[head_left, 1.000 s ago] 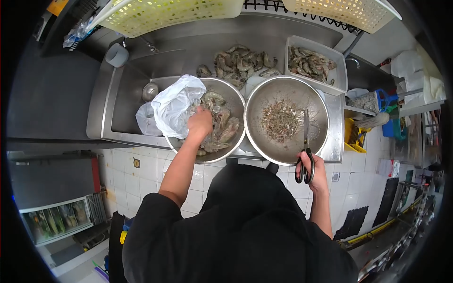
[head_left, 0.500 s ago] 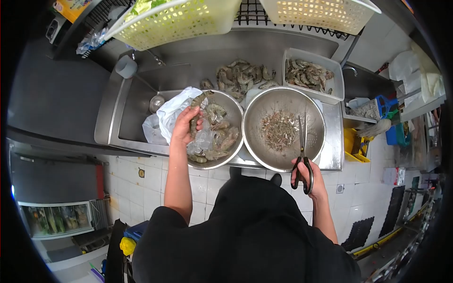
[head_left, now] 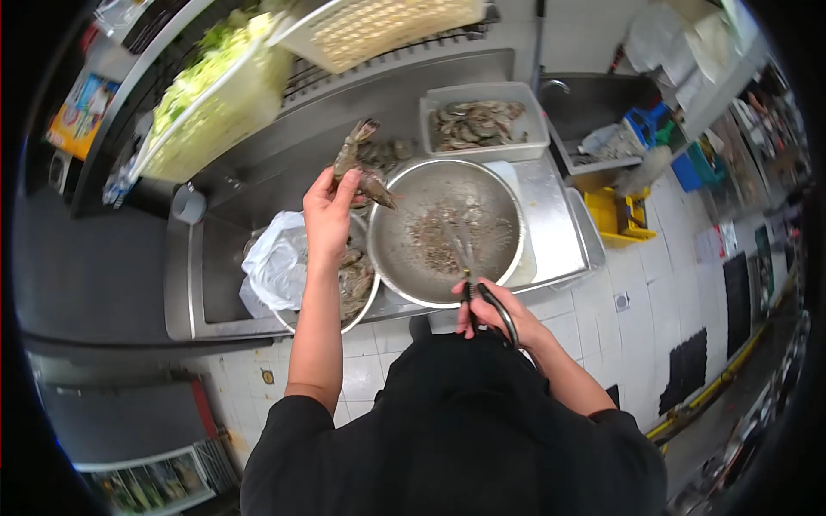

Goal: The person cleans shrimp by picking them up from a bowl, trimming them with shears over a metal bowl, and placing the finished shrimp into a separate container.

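Note:
A raw shrimp (head_left: 347, 157) is pinched in my left hand (head_left: 329, 215), raised at the left rim of a steel bowl (head_left: 497, 202). Small trimmed bits (head_left: 434, 241) are scattered over that bowl's bottom. Black-handled scissors (head_left: 464, 254) are in my right hand (head_left: 508, 316), their blurred blades reaching over the bowl's near rim. Below my left forearm stands a second steel bowl (head_left: 372, 297) with shrimp (head_left: 354, 282) in it and a white plastic bag (head_left: 280, 258) at its left side. My left arm hides part of it.
A white tub (head_left: 542, 136) of shrimp stands behind the bowls, on the right. More shrimp (head_left: 387, 153) lie on the steel counter (head_left: 551, 215) behind my left hand. Baskets, one with greens (head_left: 211, 77), hang over the back edge. A yellow bucket (head_left: 615, 215) is at the right.
My left hand has lifted the shrimp away from the left bowl, up and toward the right bowl. The scissors have swung left over the bowl's near rim. My view has turned.

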Demonstrator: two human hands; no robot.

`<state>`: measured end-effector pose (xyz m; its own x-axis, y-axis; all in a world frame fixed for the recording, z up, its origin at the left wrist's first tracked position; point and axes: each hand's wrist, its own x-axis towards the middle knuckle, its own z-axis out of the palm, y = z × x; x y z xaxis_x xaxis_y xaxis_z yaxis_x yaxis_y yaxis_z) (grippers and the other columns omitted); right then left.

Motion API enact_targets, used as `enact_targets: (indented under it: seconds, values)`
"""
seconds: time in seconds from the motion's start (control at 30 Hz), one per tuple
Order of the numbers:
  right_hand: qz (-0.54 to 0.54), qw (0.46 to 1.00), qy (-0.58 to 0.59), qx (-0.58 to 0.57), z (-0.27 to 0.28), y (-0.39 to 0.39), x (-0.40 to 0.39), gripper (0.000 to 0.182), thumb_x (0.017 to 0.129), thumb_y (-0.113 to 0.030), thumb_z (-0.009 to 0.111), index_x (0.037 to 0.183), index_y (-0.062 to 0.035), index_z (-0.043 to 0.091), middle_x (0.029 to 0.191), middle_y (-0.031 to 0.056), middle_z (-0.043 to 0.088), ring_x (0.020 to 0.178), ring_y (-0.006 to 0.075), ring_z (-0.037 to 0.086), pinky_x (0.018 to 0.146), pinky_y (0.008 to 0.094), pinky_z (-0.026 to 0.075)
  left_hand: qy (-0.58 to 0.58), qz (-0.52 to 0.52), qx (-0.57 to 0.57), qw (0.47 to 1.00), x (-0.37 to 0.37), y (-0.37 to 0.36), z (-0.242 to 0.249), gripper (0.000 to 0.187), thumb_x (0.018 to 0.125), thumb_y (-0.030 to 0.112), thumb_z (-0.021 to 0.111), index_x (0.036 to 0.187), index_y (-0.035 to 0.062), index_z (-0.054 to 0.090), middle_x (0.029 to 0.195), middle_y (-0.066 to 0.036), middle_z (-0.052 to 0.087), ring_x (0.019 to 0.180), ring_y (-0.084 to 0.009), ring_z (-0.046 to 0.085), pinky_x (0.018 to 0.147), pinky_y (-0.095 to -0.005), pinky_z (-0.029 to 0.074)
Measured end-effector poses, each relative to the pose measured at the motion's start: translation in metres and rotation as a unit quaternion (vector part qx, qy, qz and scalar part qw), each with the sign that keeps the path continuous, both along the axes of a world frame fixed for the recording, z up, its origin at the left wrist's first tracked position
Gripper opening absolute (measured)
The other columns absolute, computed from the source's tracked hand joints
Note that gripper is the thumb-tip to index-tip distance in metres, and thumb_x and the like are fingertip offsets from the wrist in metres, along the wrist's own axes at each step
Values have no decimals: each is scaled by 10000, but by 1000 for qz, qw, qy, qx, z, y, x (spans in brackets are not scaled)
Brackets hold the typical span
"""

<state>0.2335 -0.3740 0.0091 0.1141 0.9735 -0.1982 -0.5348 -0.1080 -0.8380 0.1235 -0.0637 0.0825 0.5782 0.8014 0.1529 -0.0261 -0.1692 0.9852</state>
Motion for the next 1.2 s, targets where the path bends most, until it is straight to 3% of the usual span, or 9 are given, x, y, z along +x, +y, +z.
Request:
enact_targets:
  seconds: [0.07, 0.2, 0.3, 0.47, 0.67, 0.77, 1.0, 1.17, 1.2]
  values:
    - [23, 997, 64, -20, 0, -2, -3, 541, 1071, -416, 582, 1399, 4, 486, 966, 121, 655, 860, 220, 691, 769, 349, 578, -15, -17, 10, 1000, 16, -12, -21, 234, 1061, 227, 651, 1138, 10, 689, 1021, -31, 718, 882, -106, 672, 776, -255, 568]
    - [28, 986, 163, -36, -8, 2, -10, 631, 1057, -569, 518, 1373, -23, 511, 952, 128, 674, 852, 237, 706, 739, 362, 584, -61, -63, -63, 994, 31, -45, -46, 208, 1108, 230, 550, 1152, 27, 559, 1100, -93, 701, 960, -153, 698, 834, -344, 622]
    - [-23, 975, 216, -55, -2, 8, -10, 624, 1029, -601, 560, 1260, -22, 543, 841, 89, 671, 722, 212, 699, 635, 357, 579, -78, -119, -86, 986, 29, -61, -63, 271, 1138, 269, 454, 1295, 49, 458, 1221, -175, 685, 1086, -265, 719, 894, -394, 622]
    - [-88, 978, 167, -85, -11, 19, 0, 714, 956, -666, 626, 1167, 15, 581, 740, 87, 643, 567, 198, 669, 492, 339, 554, -95, -161, -97, 978, 21, -76, -78, 268, 1143, 237, 429, 1321, 36, 439, 1242, -167, 654, 1110, -256, 700, 915, -419, 625]
    - [-83, 987, 101, -91, -2, 25, -2, 672, 947, -606, 683, 1102, 42, 590, 651, 66, 611, 498, 170, 648, 417, 300, 530, -96, -160, -95, 978, 10, -62, -80, 306, 1003, 70, 699, 1262, 9, 547, 1217, -130, 683, 1062, -195, 694, 903, -362, 606]
    - [-76, 988, 95, -99, -1, 28, -4, 635, 951, -564, 709, 1095, 43, 593, 645, 59, 611, 492, 165, 647, 411, 288, 529, 31, -158, -58, 985, 5, -48, -77, 279, 813, 33, 885, 1036, -3, 721, 987, -45, 764, 901, -107, 701, 831, -272, 567]
    - [-73, 985, 63, -140, -6, 31, -8, 561, 947, -515, 743, 998, 33, 630, 606, 57, 607, 458, 157, 627, 393, 285, 519, 53, -128, -66, 988, -3, -46, -92, 279, 828, 21, 868, 1056, -18, 712, 979, -53, 766, 845, -115, 709, 773, -273, 579]
    - [-71, 985, -6, -157, -11, 32, -11, 548, 942, -510, 757, 992, 21, 632, 612, 49, 606, 462, 149, 624, 407, 276, 506, -85, -45, -330, 939, -8, -48, -111, 329, 899, -1, 788, 1181, -26, 620, 1094, -102, 703, 934, -237, 736, 803, -328, 657]
    - [-69, 985, -6, -157, -11, 33, -14, 548, 942, -510, 757, 992, 21, 632, 612, 49, 606, 462, 149, 624, 407, 276, 506, -85, -43, -330, 939, -9, -51, -111, 329, 899, -1, 788, 1181, -26, 620, 1094, -102, 703, 934, -237, 736, 803, -328, 657]
